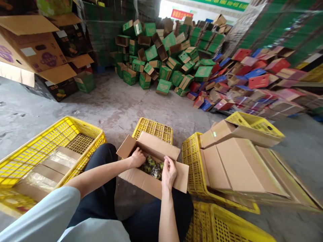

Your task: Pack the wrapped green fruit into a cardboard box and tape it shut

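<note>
An open cardboard box (143,178) with its flaps spread stands between my knees. Inside lie dark green and yellowish pieces of what looks like produce (149,164), and a shiny clear-wrapped bundle (156,172) sits among them. My left hand (138,157) reaches over the left side of the box, fingers curled down at the contents; its fingertips are partly hidden. At the right end, my right hand (169,170) is held over the box with thumb and fingers drawn together in a pinch. What either hand grips, if anything, is too small or hidden to make out.
A yellow crate (73,122) holding taped boxes is on my left. Beyond the box is an upturned yellow crate (153,129). Flattened cartons (242,164) fill a crate on the right. Green cartons (164,85) and red-blue cartons (258,81) are heaped ahead.
</note>
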`<state>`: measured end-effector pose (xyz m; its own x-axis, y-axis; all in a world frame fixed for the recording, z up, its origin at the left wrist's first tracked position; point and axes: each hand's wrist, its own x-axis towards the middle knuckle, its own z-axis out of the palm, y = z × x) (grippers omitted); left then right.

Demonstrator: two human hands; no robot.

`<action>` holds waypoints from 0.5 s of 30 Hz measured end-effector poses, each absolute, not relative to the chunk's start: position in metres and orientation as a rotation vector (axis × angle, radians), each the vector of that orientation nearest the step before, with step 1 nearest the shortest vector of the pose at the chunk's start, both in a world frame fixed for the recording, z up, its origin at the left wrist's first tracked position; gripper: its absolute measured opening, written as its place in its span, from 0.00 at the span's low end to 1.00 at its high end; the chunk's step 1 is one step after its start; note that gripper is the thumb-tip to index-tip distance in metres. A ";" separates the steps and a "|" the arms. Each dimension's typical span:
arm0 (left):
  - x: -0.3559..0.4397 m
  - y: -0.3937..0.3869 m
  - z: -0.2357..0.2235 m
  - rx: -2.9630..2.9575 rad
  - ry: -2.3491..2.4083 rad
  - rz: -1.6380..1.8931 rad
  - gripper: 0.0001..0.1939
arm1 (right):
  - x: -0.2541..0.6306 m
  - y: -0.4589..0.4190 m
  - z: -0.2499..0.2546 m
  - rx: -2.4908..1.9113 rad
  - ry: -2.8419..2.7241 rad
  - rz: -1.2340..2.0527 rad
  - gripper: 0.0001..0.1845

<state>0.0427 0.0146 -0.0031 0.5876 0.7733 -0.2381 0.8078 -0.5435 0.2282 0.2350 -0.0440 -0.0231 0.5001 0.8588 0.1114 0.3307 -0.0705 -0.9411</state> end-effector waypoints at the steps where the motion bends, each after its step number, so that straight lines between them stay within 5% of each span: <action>1: 0.041 0.014 -0.004 2.508 1.284 -0.151 0.09 | 0.234 -0.044 -0.023 -1.644 -1.033 0.598 0.28; 6: 0.038 0.012 -0.010 2.488 1.189 -0.082 0.21 | 0.232 -0.044 -0.023 -1.654 -1.025 0.605 0.28; 15: 0.034 0.020 -0.020 2.219 1.011 0.209 0.09 | 0.232 -0.046 -0.018 -1.642 -1.029 0.642 0.27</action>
<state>0.0336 0.0198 -0.0196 0.6851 0.7172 -0.1276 0.6080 -0.4664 0.6425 0.2322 -0.0462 -0.0184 0.4869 0.8697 0.0814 0.3085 -0.0840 -0.9475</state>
